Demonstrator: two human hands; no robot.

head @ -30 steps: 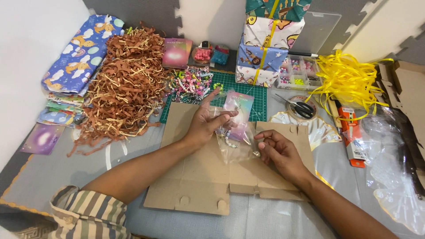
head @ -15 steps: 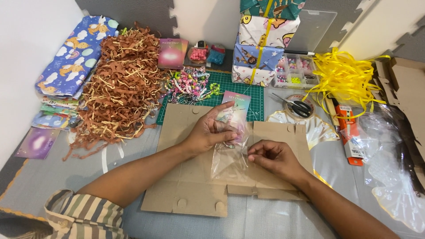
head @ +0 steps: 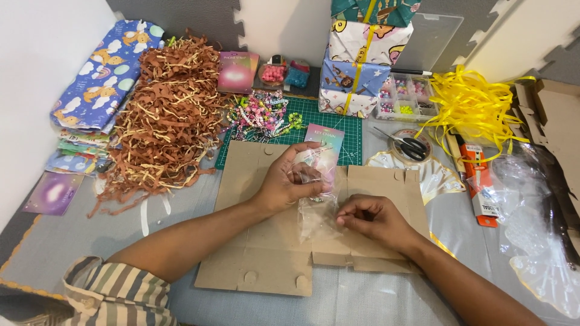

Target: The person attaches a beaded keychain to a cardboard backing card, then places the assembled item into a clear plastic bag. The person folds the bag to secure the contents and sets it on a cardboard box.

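My left hand (head: 289, 183) grips the top of a small clear plastic bag (head: 316, 208) that holds a pastel card with beads. My right hand (head: 373, 220) pinches the bag's lower right edge. Both hands rest over a flattened brown cardboard box (head: 254, 259) lying on the grey table. Another pastel card (head: 326, 136) lies just beyond the bag on a green cutting mat (head: 350, 130).
A heap of brown paper shreds (head: 166, 115) lies at left beside folded wrapping paper (head: 103, 72). Bead bracelets (head: 263, 115), stacked wrapped gift boxes (head: 362, 60), scissors (head: 402, 142), yellow ribbon (head: 474, 102), an orange cutter pack (head: 480, 184) and clear plastic wrap (head: 538, 223) sit behind and right.
My left hand has curled from flat on the card to gripping the bag's top. The right hand slid slightly lower along the bag. The view shifted a little.
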